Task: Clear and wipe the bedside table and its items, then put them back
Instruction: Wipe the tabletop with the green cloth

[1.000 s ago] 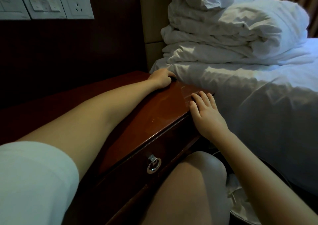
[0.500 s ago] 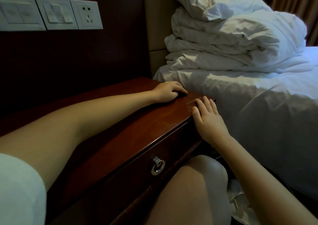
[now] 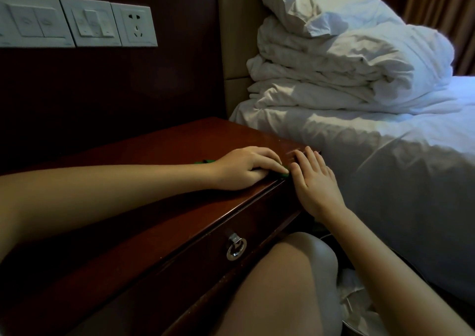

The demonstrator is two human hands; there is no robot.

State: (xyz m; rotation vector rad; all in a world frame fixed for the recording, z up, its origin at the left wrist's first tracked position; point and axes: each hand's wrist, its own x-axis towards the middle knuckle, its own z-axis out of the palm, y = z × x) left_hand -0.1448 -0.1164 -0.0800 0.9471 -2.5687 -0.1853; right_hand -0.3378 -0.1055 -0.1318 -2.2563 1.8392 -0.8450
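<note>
Left hand: fingers curled over green cloth, front edge of surface; right hand: fingers straight, flat on corner, empty

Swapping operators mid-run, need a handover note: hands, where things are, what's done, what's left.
Left hand: holds the green cloth pressed on the bedside table top, at the front edge near the bed-side corner.
Right hand: open, fingers flat on that corner, beside the left hand.
Done: the visible top carries only the hands and cloth; the table's items are out of view.
Left: finish wiping the top, wipe the items, put them back.
</note>
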